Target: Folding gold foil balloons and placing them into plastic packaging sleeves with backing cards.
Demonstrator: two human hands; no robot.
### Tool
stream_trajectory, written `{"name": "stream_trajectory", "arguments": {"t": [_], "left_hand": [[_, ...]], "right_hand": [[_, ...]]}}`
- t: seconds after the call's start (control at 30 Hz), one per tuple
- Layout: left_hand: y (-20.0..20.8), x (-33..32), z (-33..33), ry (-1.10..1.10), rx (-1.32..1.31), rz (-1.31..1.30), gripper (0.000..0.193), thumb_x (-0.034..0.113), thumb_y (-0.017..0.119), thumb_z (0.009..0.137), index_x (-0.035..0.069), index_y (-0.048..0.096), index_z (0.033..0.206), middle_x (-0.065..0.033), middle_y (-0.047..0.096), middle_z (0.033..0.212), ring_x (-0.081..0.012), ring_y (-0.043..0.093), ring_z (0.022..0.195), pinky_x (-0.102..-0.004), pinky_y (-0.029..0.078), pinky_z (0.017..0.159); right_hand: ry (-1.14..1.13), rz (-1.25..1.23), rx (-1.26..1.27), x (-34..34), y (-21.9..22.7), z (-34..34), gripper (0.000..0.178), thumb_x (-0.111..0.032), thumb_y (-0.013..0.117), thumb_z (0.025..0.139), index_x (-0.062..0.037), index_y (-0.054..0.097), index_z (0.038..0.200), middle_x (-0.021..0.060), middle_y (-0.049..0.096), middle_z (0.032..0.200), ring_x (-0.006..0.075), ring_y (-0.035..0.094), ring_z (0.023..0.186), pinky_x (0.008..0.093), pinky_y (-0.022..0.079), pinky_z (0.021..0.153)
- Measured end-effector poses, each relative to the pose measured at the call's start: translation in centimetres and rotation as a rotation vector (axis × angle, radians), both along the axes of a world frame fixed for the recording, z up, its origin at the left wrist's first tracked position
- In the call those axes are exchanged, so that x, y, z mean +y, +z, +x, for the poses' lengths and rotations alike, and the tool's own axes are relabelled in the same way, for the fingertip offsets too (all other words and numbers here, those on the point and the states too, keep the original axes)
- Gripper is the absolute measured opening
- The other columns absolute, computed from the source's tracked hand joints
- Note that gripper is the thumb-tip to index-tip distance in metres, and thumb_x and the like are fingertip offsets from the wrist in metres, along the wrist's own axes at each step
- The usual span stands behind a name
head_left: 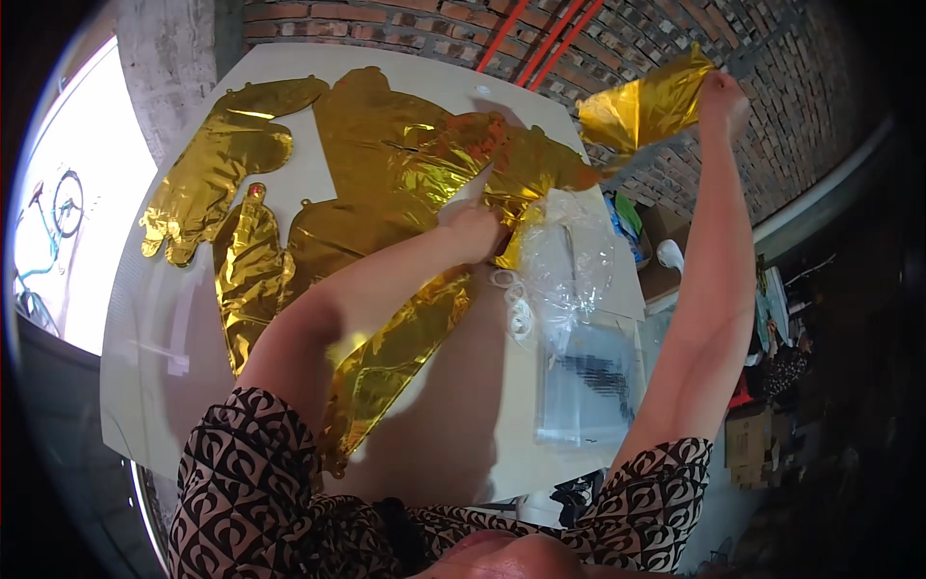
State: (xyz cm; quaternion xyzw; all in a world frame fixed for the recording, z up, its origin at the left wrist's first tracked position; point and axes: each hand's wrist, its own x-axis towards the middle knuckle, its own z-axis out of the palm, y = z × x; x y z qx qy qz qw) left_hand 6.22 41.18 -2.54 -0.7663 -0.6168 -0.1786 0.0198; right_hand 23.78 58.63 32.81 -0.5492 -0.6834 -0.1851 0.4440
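Several flat, deflated gold foil balloons (371, 145) lie spread over the white table, some overlapping. Out past the table's right edge, my right hand (725, 101) is closed on the corner of a raised gold foil balloon (641, 104), which stretches back toward the table. My left hand (475, 232) is closed on crumpled gold foil near the middle, beside a crinkled clear plastic bag (579, 246). Whether both hands hold the same balloon I cannot tell. A long gold foil balloon (400, 357) lies beneath my left forearm, partly hidden by it.
Thin white rings or coiled tubing (517, 307) and a stack of clear flat bags (586, 386) lie on the table's right side. Beyond that edge stand an open cardboard box (664, 232) and shelves of goods. A brick wall (801, 92) with red pipes (545, 43) rises behind.
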Motion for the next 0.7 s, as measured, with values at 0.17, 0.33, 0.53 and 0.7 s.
{"name": "stream_trajectory", "arguments": {"t": [0.17, 0.33, 0.53, 0.7], "left_hand": [[0.2, -0.7, -0.4, 0.026, 0.08, -0.032, 0.019, 0.018, 0.065, 0.079, 0.01, 0.071, 0.095, -0.0135, 0.066, 0.103, -0.0296, 0.064, 0.104, -0.0444, 0.046, 0.096], [0.7, -0.9, -0.1, 0.043, 0.032, -0.096, 0.025, 0.013, 0.062, 0.083, 0.011, 0.071, 0.106, -0.0094, 0.062, 0.12, -0.0261, 0.058, 0.12, -0.0474, 0.041, 0.105], [7.0, -4.2, 1.8, 0.156, -0.634, -0.121, 0.029, 0.029, 0.061, 0.089, 0.008, 0.071, 0.106, -0.0142, 0.065, 0.121, -0.0314, 0.061, 0.114, -0.0489, 0.043, 0.102], [11.0, -8.0, 2.6, -0.286, -1.776, -0.757, 0.084, 0.075, 0.043, 0.093, 0.001, 0.06, 0.129, -0.0093, 0.068, 0.121, -0.0207, 0.069, 0.096, -0.0326, 0.055, 0.085]], "right_hand": [[0.022, 0.129, 0.126, -1.8, 2.0, 2.3, 0.041, -0.048, 0.056, 0.099, -0.0198, 0.071, 0.124, 0.0036, 0.075, 0.108, 0.0228, 0.071, 0.095, 0.0387, 0.057, 0.081], [0.271, 0.373, 0.01, -5.6, 1.6, 4.7, 0.039, -0.045, 0.06, 0.098, -0.016, 0.072, 0.121, 0.0061, 0.074, 0.108, 0.0207, 0.071, 0.098, 0.034, 0.054, 0.085], [0.72, 0.56, -0.277, -19.3, -5.0, 6.1, 0.011, -0.009, 0.07, 0.092, -0.0037, 0.07, 0.102, 0.0085, 0.072, 0.098, 0.0215, 0.068, 0.088, 0.0343, 0.054, 0.078], [1.21, 0.25, -0.726, -31.0, -16.2, 8.1, 0.025, -0.013, 0.067, 0.082, -0.0006, 0.069, 0.104, 0.0174, 0.07, 0.113, 0.0301, 0.069, 0.093, 0.0407, 0.057, 0.077]]}}
